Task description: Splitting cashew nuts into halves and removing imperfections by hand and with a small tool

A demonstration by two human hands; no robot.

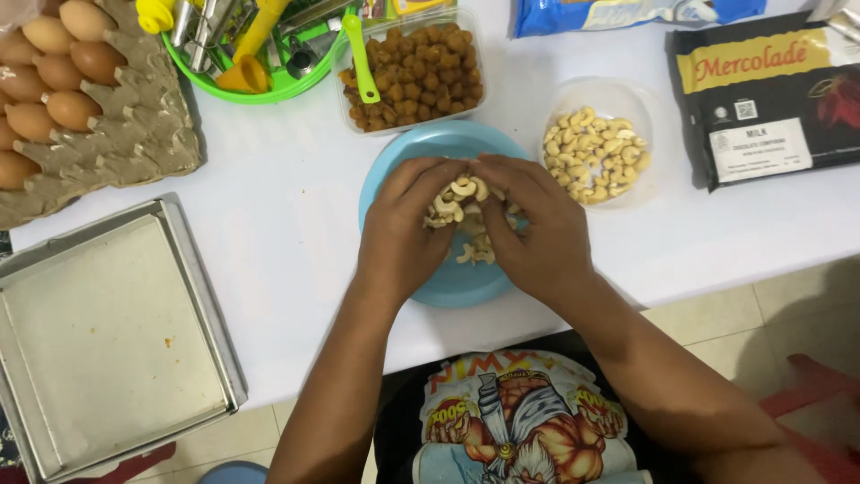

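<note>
**Both hands cup cashews over the plate**

Together, the left hand (400, 231) and right hand (536, 229) close around a heap of cashews (461, 213) above the blue plate (439, 143) on the white desk (287, 206). Just beside it stands a clear tub of cashews (596, 154).

Bare table (278, 224) left of blue plate (448, 287), cashew bowl (618, 99) crowding right

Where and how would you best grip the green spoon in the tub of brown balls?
Grip the green spoon by its upper handle, coming from above. The handle sticks out over the tub rim, while its lower end lies among the brown balls.
</note>
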